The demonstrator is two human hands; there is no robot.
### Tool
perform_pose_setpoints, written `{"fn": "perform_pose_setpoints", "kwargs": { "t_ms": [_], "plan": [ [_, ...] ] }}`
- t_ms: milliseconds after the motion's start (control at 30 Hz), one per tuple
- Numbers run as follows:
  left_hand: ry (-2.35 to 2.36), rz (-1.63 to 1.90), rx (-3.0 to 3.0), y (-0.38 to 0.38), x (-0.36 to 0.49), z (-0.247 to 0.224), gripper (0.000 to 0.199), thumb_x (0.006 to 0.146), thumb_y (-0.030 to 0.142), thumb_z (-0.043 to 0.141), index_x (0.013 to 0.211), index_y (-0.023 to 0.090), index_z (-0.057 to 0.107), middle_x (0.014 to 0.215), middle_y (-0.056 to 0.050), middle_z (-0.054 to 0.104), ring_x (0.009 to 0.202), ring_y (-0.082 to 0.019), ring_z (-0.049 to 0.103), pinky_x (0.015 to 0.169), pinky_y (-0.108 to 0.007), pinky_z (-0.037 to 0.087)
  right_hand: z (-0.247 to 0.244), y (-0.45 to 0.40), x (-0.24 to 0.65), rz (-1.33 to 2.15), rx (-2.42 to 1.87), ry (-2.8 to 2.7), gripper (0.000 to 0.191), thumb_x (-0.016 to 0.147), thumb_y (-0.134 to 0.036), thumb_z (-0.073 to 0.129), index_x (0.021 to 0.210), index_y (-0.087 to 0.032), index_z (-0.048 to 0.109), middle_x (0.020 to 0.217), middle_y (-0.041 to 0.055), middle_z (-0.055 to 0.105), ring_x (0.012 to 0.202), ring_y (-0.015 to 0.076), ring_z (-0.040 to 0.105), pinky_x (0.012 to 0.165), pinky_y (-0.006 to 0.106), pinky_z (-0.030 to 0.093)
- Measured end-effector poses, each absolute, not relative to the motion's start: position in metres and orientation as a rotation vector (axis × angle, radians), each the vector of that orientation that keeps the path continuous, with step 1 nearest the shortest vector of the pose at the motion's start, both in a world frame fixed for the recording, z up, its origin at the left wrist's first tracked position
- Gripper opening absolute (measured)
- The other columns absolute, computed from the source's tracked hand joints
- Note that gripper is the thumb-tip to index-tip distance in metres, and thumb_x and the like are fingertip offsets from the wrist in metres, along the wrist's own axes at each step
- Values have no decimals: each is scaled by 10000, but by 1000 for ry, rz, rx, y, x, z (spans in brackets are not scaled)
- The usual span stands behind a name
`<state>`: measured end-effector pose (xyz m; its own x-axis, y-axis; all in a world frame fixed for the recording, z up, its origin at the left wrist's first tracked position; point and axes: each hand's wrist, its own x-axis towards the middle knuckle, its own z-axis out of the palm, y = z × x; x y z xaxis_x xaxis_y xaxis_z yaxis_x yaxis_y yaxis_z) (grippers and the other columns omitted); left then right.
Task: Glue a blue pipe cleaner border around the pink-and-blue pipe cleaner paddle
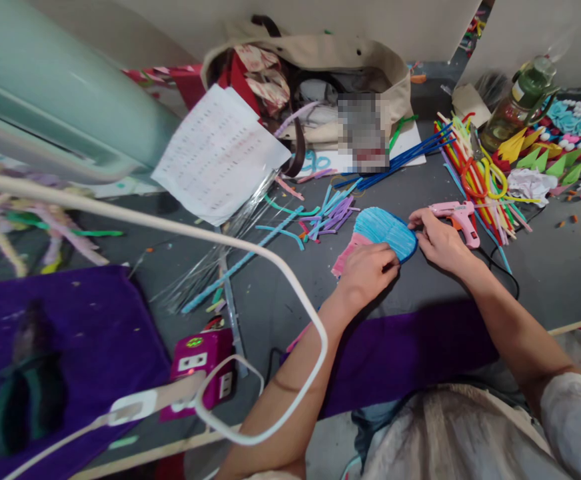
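1. Purple cloth (385, 353) lies along the near edge of the grey table (270, 303).
2. On it, the left hand (368, 275) covers part of the flat blue-and-pink fuzzy-stem piece (378, 227); the right hand (439, 240) touches its dark-blue rim. Whether fingers grip, I cannot tell.
3. Pink plastic glue gun (464, 213) leaves little room rightward.

Left-hand grip (368, 275) is resting on a blue-and-pink pipe-cleaner piece (378, 227) flat on the grey worktop (280, 293), while the right-hand grip (440, 240) has its fingertips at the dark blue edging, can't really tell if either one's pinching. Pink glue gun (463, 215) is lying just beside the right one, near a colourful pipe-cleaner bunch (463, 163) with scissors (504, 183) on top. Purple and light-blue cut bits (333, 217) sit left of the piece, plus an open canvas tote (315, 52) behind. Blurry green-handled pliers (29, 387) on purple cloth (110, 320), magenta power strip (185, 345) nearby, white cable (270, 255) looping across everything.
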<state>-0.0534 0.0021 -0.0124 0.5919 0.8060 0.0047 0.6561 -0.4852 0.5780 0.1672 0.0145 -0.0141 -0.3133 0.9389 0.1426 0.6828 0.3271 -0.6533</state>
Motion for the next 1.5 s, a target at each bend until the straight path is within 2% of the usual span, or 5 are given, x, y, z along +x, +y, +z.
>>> {"fn": "perform_pose_setpoints", "kwargs": {
  "t_ms": [233,1500],
  "plan": [
    [1175,348,2299,2,-53,-11,141,907,184,626,813,196,730,836,-34,709,843,-197,659,744,-318,432,-15,13,169,671,-1399,-2097,389,843,-101,533,1216,-213,528,1139,105,755,872,218,709,785,346,530],
    [1178,343,2289,2,-53,-9,147,897,177,606,800,202,713,834,-29,705,839,-196,651,738,-323,424,-15,11,169,689,-1429,-2101,436,836,-96,538,1255,-218,522,1187,110,749,896,220,709,810,359,534]
  ]
}}
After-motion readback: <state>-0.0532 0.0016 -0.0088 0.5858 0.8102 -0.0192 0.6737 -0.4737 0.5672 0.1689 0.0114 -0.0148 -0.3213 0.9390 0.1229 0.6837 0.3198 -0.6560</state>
